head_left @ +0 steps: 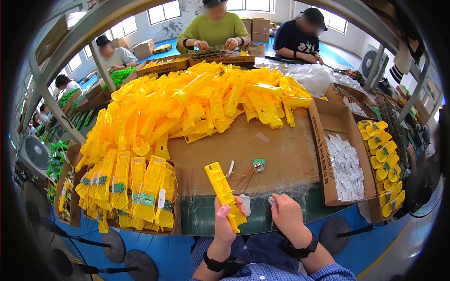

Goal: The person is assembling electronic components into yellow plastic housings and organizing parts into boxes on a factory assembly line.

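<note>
A yellow plastic housing [224,194] stands tilted over the near table edge, grasped at its lower end by the left hand [225,224]. The right hand [285,213], just beside it, curls its fingers around a small white part [271,200]. Beyond lies a small green circuit board [258,164] with wires on a cardboard sheet [281,154], behind it a heap of yellow housings [201,103].

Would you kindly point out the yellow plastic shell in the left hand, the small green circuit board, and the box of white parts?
yellow plastic shell [222,187], head view, middle of its long body.
green circuit board [258,162], head view, its top face.
box of white parts [333,120], head view, bare cardboard floor.
</note>
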The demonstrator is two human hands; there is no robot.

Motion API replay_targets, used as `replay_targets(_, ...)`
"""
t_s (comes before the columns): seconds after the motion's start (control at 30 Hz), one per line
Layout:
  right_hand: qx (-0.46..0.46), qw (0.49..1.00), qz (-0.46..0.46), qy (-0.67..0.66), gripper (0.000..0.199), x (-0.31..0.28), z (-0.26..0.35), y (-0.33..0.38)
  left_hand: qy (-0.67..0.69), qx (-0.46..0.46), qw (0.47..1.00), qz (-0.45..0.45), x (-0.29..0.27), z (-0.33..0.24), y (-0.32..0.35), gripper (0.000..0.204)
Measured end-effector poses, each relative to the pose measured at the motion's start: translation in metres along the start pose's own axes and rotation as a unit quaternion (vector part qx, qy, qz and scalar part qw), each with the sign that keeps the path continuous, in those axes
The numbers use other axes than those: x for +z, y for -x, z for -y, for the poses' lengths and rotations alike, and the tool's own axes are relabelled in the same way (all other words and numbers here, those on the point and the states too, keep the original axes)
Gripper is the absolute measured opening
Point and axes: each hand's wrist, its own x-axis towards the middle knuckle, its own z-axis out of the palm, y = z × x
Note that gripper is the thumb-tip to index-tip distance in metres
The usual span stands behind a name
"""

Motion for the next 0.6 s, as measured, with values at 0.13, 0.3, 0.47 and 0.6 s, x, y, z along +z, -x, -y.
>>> replay_targets(0.13, 0.069, 0.901, 0.05, -0.426, 0.033, -0.015, 0.015, 0.005, 0.045, -0.03, 0.998, 0.04, -0.004, 0.003, 0.007, 0.044)
replay_targets(0.3, 0.113, 0.725, 0.097, -0.673, 0.035, -0.021, 0.03, 0.008, 0.014, -0.045, 0.998, 0.037, -0.006, 0.006, 0.018, 0.047)
replay_targets(0.47, 0.156, 0.648, 0.08, -0.741, 0.021, -0.018, 0.046, 0.012, -0.061, -0.048, 0.997, -0.011, 0.003, 0.006, 0.022, 0.057)
replay_targets(0.6, 0.131, 0.655, 0.041, -0.743, 0.018, 0.005, 0.06, 0.021, -0.106, -0.04, 0.994, -0.003, -0.004, 0.016, 0.026, 0.069)
